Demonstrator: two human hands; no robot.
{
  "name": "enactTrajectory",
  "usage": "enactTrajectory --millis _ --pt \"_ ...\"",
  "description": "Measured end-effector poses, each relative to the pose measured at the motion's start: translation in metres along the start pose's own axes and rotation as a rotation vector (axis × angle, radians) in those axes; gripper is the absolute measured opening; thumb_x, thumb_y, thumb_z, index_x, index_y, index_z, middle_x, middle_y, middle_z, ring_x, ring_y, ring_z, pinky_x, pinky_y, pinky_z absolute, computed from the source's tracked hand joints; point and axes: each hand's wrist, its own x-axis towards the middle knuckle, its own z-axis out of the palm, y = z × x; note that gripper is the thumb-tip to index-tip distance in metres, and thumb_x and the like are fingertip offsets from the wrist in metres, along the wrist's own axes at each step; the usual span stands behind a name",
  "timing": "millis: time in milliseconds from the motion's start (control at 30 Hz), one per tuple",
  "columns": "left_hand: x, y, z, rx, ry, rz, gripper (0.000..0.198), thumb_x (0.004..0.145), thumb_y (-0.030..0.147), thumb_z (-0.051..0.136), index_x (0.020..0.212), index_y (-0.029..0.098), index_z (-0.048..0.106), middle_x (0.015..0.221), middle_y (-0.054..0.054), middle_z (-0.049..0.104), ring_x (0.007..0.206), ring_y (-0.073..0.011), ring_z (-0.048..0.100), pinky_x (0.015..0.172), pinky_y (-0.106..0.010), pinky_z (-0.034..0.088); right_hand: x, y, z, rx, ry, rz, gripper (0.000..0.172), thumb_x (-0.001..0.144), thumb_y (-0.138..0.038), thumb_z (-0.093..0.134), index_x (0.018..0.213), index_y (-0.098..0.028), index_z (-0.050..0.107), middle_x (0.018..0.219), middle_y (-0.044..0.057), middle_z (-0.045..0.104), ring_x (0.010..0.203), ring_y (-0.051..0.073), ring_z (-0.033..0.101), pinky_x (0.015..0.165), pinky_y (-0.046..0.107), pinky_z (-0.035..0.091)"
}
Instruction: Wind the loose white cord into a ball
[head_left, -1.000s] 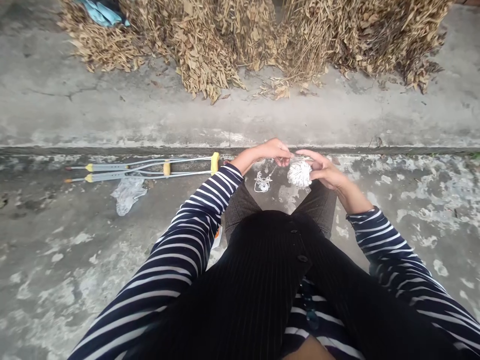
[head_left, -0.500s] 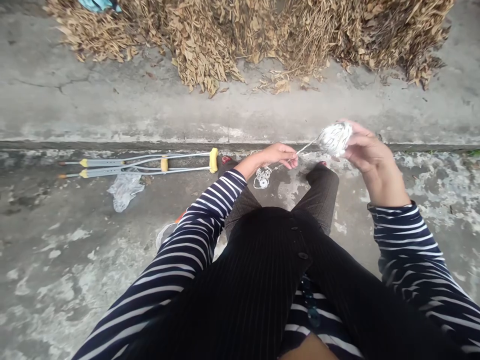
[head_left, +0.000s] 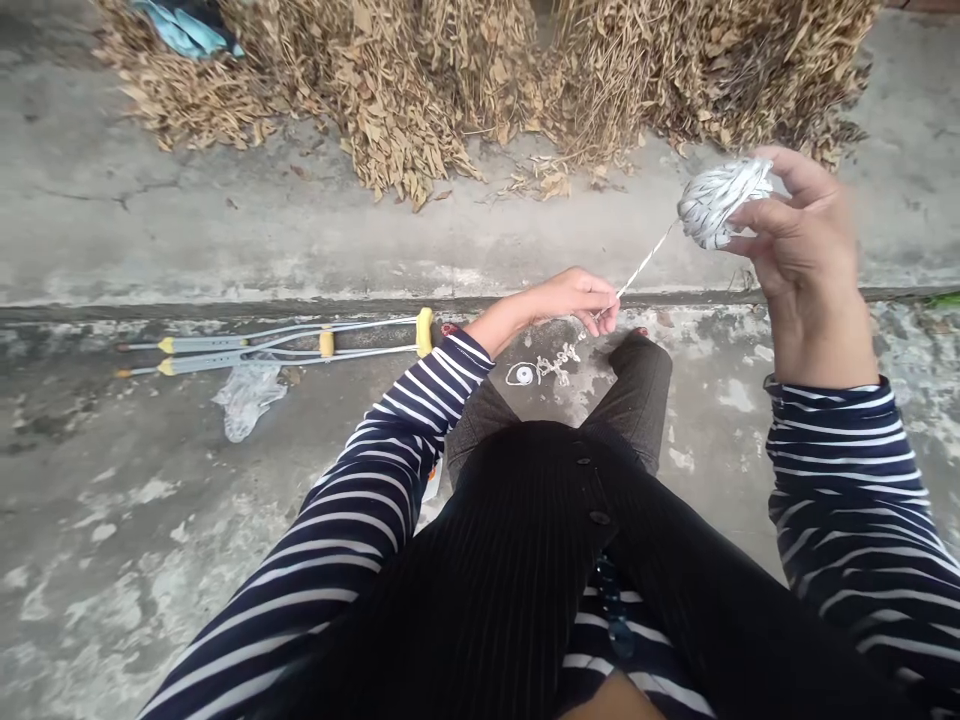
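My right hand (head_left: 806,235), raised at the right, grips a ball of white cord flecked with dark marks (head_left: 720,200). From the ball a taut strand of the cord (head_left: 649,263) slants down to my left hand (head_left: 577,298), whose fingers are pinched around it. Below my left hand, a loose tangle of the same cord (head_left: 559,365) lies on the ground between my feet. Beside the tangle sits a small round white piece (head_left: 524,374) with a loop around it.
A pair of crutches with yellow pads (head_left: 300,345) lies on the ground at the left, with a crumpled clear plastic bag (head_left: 249,398) against them. Dried leafy stalks (head_left: 420,100) cover the raised concrete ledge (head_left: 300,240). A light-blue cloth (head_left: 184,28) rests at the upper left.
My right hand has moved up and right with the ball, lengthening the strand between my hands. My left hand has shifted slightly right. The cord on the ground looks more spread out.
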Motion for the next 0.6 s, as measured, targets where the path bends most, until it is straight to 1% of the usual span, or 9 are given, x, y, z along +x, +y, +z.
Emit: enactTrajectory --millis 67,133,233,333,467,533,600 --pt "0.002 -0.011 0.000 -0.017 0.010 -0.020 0.034 0.096 0.038 0.069 0.083 0.007 0.072 0.084 -0.012 0.075 0.077 -0.0139 0.073 0.080 -0.032 0.062 -0.002 0.001 0.003 0.080 -0.027 0.010 0.063 0.041 -0.008 0.073 0.102 -0.019 0.064 0.087 0.001 0.065 0.070 0.016 0.062 0.055 0.033 0.059" --pt "0.003 -0.024 -0.001 -0.041 0.044 -0.041 0.034 0.096 0.038 0.069 0.082 0.007 0.072 0.085 -0.012 0.075 0.078 -0.0144 0.073 0.080 -0.032 0.062 -0.004 -0.001 0.006 0.116 -0.032 -0.002 0.064 0.040 -0.011 0.074 0.102 -0.020 0.061 0.090 0.001 0.065 0.071 0.016 0.061 0.057 0.035 0.061" --pt "0.004 -0.045 -0.002 -0.067 0.073 -0.070 0.034 0.094 0.040 0.071 0.083 0.008 0.073 0.087 -0.011 0.075 0.080 -0.0143 0.072 0.082 -0.033 0.062 -0.005 -0.009 0.007 0.103 -0.003 -0.081 0.058 0.042 -0.014 0.071 0.099 -0.021 0.059 0.093 0.002 0.067 0.074 0.017 0.062 0.057 0.034 0.059" --pt "0.005 -0.060 -0.002 -0.093 0.081 -0.068 0.034 0.091 0.042 0.075 0.085 0.008 0.074 0.089 -0.011 0.075 0.085 -0.0147 0.072 0.083 -0.032 0.062 -0.003 -0.022 0.006 0.075 0.018 -0.179 0.053 0.047 -0.012 0.068 0.098 -0.022 0.060 0.096 0.001 0.068 0.078 0.017 0.063 0.060 0.032 0.059" --pt "0.005 -0.072 -0.001 -0.151 0.137 -0.043 0.034 0.090 0.043 0.076 0.089 0.009 0.074 0.094 -0.012 0.075 0.089 -0.0151 0.071 0.083 -0.031 0.061 0.004 -0.036 0.002 0.079 0.043 -0.243 0.049 0.048 -0.008 0.062 0.095 -0.021 0.065 0.093 0.000 0.068 0.071 0.014 0.060 0.061 0.033 0.059" --pt "0.002 -0.076 0.001 -0.156 0.149 -0.074 0.036 0.088 0.045 0.077 0.088 0.009 0.073 0.093 -0.012 0.075 0.087 -0.0152 0.071 0.081 -0.031 0.061 0.008 -0.041 -0.001 0.086 0.064 -0.262 0.047 0.048 -0.006 0.058 0.092 -0.020 0.064 0.091 -0.001 0.068 0.065 0.011 0.055 0.061 0.031 0.058" --pt "-0.001 -0.079 0.003 -0.167 0.138 -0.101 0.042 0.087 0.049 0.078 0.085 0.008 0.072 0.090 -0.012 0.074 0.085 -0.0157 0.071 0.080 -0.032 0.062 0.012 -0.043 -0.004 0.089 0.079 -0.266 0.045 0.048 -0.004 0.055 0.091 -0.018 0.059 0.091 -0.001 0.068 0.062 0.009 0.053 0.059 0.028 0.056"
